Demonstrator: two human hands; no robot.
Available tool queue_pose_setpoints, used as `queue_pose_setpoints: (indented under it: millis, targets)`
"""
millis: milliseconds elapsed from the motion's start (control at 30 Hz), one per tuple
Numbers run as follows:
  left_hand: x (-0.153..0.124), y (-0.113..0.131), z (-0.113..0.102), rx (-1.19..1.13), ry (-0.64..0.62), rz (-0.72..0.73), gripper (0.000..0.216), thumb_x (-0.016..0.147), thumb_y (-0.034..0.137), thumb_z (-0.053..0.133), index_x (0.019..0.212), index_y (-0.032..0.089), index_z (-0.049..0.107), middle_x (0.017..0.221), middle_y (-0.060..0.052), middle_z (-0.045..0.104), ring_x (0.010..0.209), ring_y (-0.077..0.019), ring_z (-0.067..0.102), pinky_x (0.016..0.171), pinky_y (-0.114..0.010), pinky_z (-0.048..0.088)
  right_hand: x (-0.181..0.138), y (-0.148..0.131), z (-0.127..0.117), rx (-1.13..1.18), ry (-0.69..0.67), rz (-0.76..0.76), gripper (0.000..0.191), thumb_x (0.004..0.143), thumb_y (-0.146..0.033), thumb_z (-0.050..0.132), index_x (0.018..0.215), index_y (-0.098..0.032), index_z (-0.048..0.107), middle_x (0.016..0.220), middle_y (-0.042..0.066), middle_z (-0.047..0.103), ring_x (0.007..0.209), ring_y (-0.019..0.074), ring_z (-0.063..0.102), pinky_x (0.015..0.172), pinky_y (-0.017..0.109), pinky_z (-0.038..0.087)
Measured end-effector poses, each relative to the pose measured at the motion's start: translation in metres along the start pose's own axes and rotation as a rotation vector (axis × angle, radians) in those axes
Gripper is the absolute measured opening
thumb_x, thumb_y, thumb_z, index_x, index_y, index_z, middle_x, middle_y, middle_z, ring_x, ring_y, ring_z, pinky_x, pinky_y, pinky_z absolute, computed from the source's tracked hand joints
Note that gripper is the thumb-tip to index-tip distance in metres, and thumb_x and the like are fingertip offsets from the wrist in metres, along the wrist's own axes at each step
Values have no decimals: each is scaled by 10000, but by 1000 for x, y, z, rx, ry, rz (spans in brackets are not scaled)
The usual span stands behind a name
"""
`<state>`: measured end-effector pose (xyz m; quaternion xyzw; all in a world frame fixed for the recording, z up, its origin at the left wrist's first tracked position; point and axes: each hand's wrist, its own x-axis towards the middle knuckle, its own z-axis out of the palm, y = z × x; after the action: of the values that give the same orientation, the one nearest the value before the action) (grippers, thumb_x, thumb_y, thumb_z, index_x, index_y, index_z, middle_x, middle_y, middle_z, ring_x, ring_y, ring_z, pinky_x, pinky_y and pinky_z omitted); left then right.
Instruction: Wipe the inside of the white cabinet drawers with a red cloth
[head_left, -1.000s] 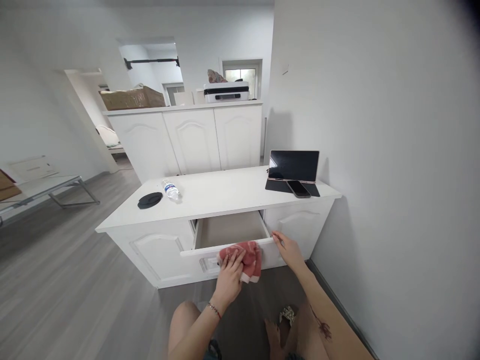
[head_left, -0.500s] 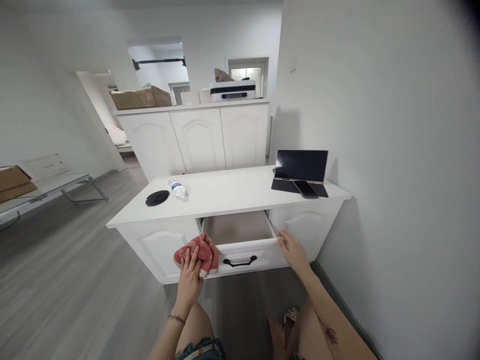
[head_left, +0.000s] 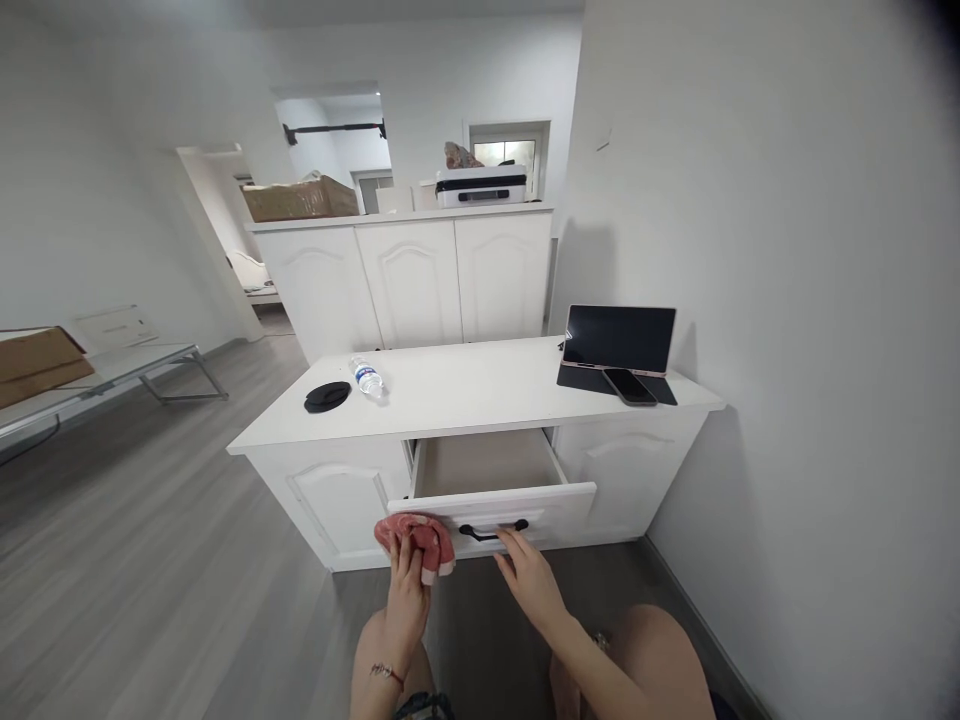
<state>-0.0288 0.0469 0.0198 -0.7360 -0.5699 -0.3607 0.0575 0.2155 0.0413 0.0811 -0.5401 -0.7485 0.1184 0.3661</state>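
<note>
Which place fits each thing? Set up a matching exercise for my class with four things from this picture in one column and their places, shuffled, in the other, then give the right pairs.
Things:
1. red cloth
2. phone
3. water bottle
4. right hand

Places:
A. lying on its side on the cabinet top, beside the black round pad
B. at the black drawer handle
C. under the left hand, against the drawer front's left end
D. lying in front of the tablet

Pairs: 1-C, 2-D, 3-A, 4-B
</note>
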Motion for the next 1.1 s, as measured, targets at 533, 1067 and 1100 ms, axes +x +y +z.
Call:
queue_pose_setpoints:
  millis: [533, 1067, 1100]
  targets:
    - [-11, 5, 28, -566, -385, -397, 586, 865, 302, 379, 1428, 172, 279, 1531, -123, 257, 1416, -271, 154, 1117, -475, 265, 47, 16, 16, 207, 2, 89, 195, 854, -231, 478, 861, -234, 673, 901, 65, 655, 775, 223, 654, 715, 364, 540]
    - [-15, 81, 0, -1724, -443, -1413, 504, 630, 493, 711, 1001, 160, 636, 985, -133, 714, 1006, -353, 643, 942, -510, 470, 80, 27, 15, 111, -74, 127, 185, 838, -243, 510, 860, -215, 692, 898, 54, 666, 707, 173, 627, 723, 318, 506]
    - [-15, 82, -7, -1754, -450, -1449, 542, 618, 490, 720, 1031, 152, 630, 1002, -140, 712, 1022, -366, 633, 948, -518, 463, 85, 29, 16, 104, -77, 137, 170, 826, -237, 527, 858, -212, 693, 900, 54, 668, 723, 174, 630, 734, 314, 503]
